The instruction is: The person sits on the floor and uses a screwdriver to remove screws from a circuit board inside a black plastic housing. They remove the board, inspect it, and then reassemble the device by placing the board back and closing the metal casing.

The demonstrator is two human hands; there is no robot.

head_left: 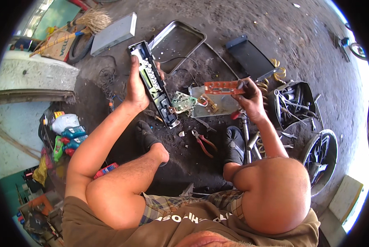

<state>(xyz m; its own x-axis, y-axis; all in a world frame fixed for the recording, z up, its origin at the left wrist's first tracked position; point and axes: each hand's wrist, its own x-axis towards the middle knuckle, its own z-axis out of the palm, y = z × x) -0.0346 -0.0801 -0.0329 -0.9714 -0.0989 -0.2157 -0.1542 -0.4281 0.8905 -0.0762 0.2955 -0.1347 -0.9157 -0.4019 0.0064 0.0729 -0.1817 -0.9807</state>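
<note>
My left hand (138, 92) grips a long black plastic panel (153, 86) with cut-out openings, held at a steep slant. My right hand (248, 99) pinches the right end of an orange circuit board (219, 87). Between my hands a green circuit board (183, 103) with wires and parts lies against a clear-grey flat plate (221, 112), along with a small brownish board (210, 106). Red-handled cutting pliers (204, 145) lie on the dark ground between my feet, among small scraps. A screwdriver with a red handle (236, 115) is just below my right hand.
A metal frame (201, 36), black cover (250, 58) and silver case (114, 33) lie ahead. A tool box (293, 103) and tub of tools (322, 160) stand right. Bottles (67, 125) sit left; a broom (92, 20) and tyre (79, 49) are at back left.
</note>
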